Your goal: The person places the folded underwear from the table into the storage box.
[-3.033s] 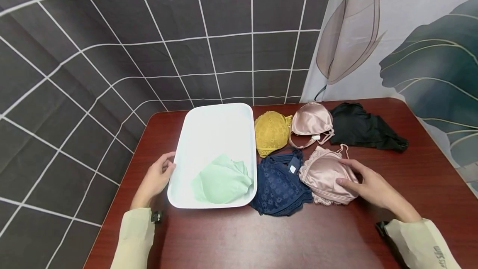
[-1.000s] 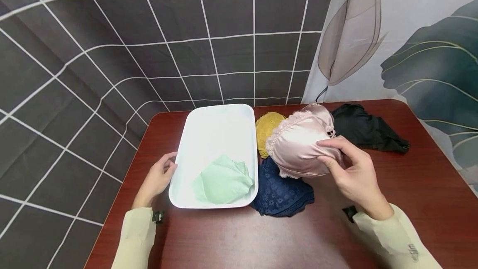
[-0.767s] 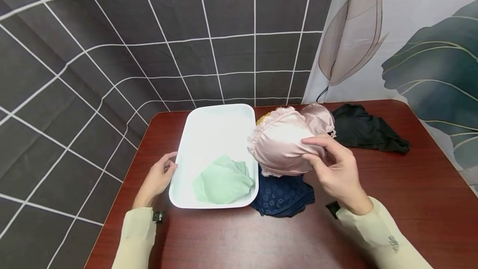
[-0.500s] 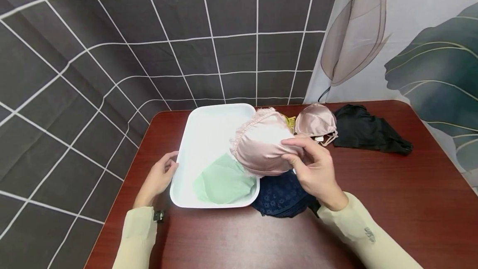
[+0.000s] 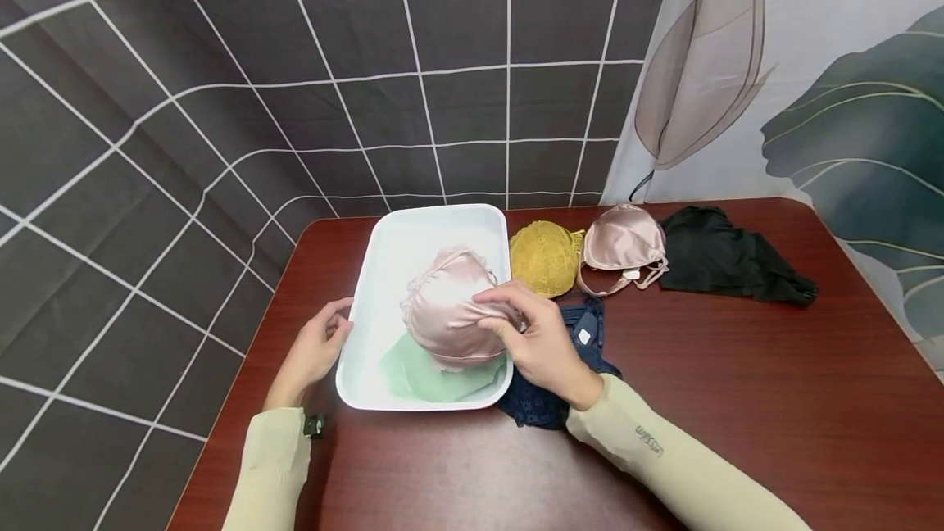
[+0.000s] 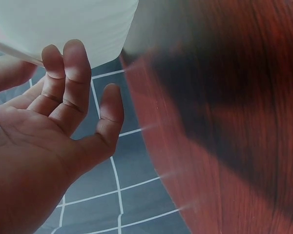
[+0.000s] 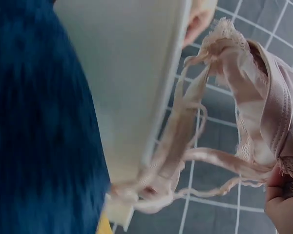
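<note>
A pink satin bra (image 5: 451, 314) with lace trim hangs over the white tray (image 5: 401, 240), pinched at one side between the thumb and fingers of my right hand (image 5: 546, 342). In the right wrist view, the bra's straps (image 7: 210, 158) dangle beside the tray wall. Partly covered by it in the head view, a light green cloth piece (image 5: 401, 371) lies in the tray. My left hand (image 5: 313, 351) rests its fingertips against the tray's left side. The left wrist view shows those fingers (image 6: 77, 63) loosely bent and touching the outer wall.
Right of the tray lie a yellow lace bra (image 5: 544, 256), another pink satin bra (image 5: 623, 238) and a black garment (image 5: 726, 256). A navy lace bra (image 5: 542, 404) is partly under my right forearm. A dark gridded curtain (image 5: 457, 105) stands behind the table (image 5: 774, 383).
My right hand has lifted the lace-trimmed pink bra off the table and carried it left over the tray, above the green cloth. My left hand has stayed at the tray's edge.
</note>
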`<state>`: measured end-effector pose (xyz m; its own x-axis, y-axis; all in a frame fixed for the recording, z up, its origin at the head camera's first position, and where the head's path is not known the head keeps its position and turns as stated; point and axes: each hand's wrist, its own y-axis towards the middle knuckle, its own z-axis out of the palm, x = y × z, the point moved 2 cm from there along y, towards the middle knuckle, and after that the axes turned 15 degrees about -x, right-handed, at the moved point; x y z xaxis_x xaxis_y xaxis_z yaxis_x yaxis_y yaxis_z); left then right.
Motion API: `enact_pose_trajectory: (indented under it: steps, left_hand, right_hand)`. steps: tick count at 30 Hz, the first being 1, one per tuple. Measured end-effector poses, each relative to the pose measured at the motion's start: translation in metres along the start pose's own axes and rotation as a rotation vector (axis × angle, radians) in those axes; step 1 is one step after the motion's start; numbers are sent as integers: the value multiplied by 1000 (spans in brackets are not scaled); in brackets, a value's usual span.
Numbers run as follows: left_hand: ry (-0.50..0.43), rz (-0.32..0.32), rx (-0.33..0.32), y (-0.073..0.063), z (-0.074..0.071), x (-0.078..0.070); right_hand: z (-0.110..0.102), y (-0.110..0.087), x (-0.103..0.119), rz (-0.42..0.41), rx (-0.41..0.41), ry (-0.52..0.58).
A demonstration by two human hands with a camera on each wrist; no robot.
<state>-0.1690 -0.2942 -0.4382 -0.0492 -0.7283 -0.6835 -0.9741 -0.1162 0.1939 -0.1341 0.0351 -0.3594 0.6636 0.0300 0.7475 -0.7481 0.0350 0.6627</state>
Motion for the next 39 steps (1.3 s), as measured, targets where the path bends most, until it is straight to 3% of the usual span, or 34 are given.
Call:
enact_pose_trajectory:
  steps: [7, 15, 20, 24, 30, 34, 39]
  left_hand:
    - [7, 1, -7, 0, 1, 1]
    - [4, 13, -9, 0, 1, 1]
    - [0, 14, -8, 0, 1, 2]
    - [2, 9, -5, 1, 1, 3]
    - [10, 6, -3, 0, 1, 3]
    - [19, 2, -3, 0, 1, 2]
    - [19, 7, -3, 1, 0, 1]
  right_hand:
    - [24, -25, -36, 86, 71, -76]
    - [37, -46, -57, 203, 178, -210]
    - [40, -49, -61, 210, 260, -397]
    - [43, -45, -59, 199, 373, -534]
    - [44, -42, -53, 124, 536, -627]
    - [38, -36, -44, 106, 524, -604]
    - [18, -20, -40, 138, 366, -567]
